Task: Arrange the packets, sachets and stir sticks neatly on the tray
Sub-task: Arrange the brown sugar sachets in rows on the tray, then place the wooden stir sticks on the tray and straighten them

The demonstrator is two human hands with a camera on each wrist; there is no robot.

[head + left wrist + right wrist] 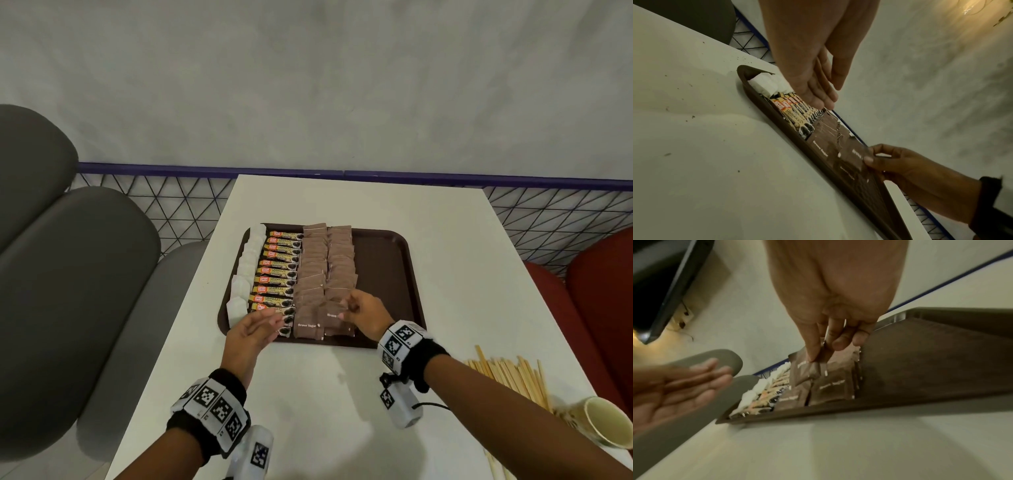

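Observation:
A brown tray [387,260] on the white table holds a column of white sachets [248,260], a column of orange-and-black coffee sticks [279,270] and two columns of brown sugar sachets [325,260]. My right hand [356,308] pinches one brown sugar sachet [805,371] at the near end of the right column, thumb and fingers on its top edge. My left hand [255,330] hovers with straight fingers over the near left corner of the tray, holding nothing. Wooden stir sticks [510,373] lie loose on the table at the right.
A paper cup [606,425] lies on its side by the stir sticks at the table's right edge. The right third of the tray [931,356] is bare. Grey cushioned seats [68,257] stand at the left, red seats [596,291] at the right.

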